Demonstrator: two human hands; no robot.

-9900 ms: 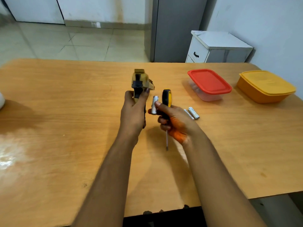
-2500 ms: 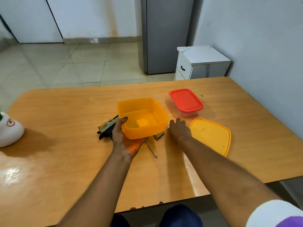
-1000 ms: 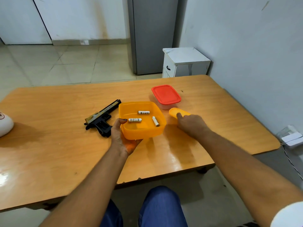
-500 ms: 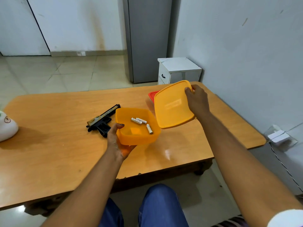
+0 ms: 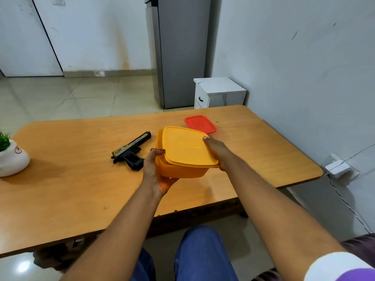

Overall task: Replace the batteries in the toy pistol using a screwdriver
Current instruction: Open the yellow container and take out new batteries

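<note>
The left hand [image 5: 155, 169] grips the yellow box [image 5: 178, 169]; the right hand [image 5: 218, 152] pinches its lid [image 5: 186, 148] on top. The toy pistol [image 5: 130, 152] lies just left of them on the table [image 5: 71, 179].

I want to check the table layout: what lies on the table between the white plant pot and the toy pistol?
Nothing: in the head view, only bare wooden table lies between the white plant pot and the toy pistol.

White walls [image 5: 294, 57], pale tiled floor [image 5: 67, 98]. Grey fridge [image 5: 180, 53] at back, small white drawer cabinet [image 5: 220, 93] beside it, just past far right corner of wooden tabletop [image 5: 60, 179]. White adapter [image 5: 337, 169] on right wall.
</note>
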